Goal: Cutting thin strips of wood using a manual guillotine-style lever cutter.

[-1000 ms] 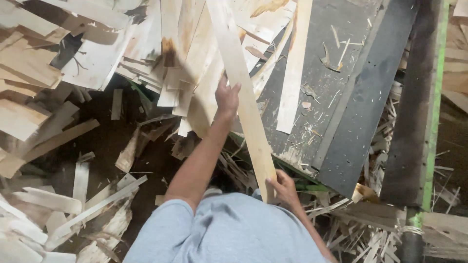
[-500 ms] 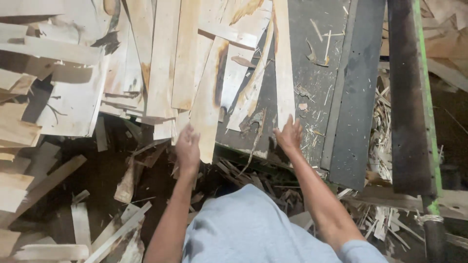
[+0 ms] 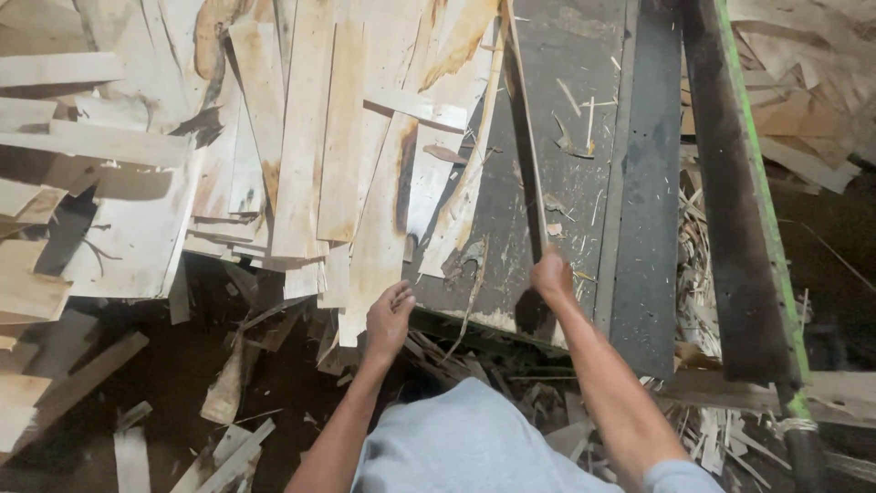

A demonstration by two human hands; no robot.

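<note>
We note the right hand [image 3: 552, 274], fingers clamped on a thin pale wood strip [image 3: 522, 128] standing edge-up over the dark metal table [image 3: 584, 183], keeping it clear of the heap of pale veneer sheets [image 3: 319, 155] at left, while the left hand [image 3: 391, 319], fingers loosely curled, touches that heap's near edge.

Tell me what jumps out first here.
A heap of pale, thin wooden veneer strips fills the upper left, spilling over a dark grey metal table. The right hand grips one narrow, edge-on wooden strip; the left hand touches the heap's lower edge.

Head view, single: worn camera looks steeply down, close over pale thin wooden veneer strips [image 3: 310, 155] and dark metal conveyor bed [image 3: 584, 164].
</note>
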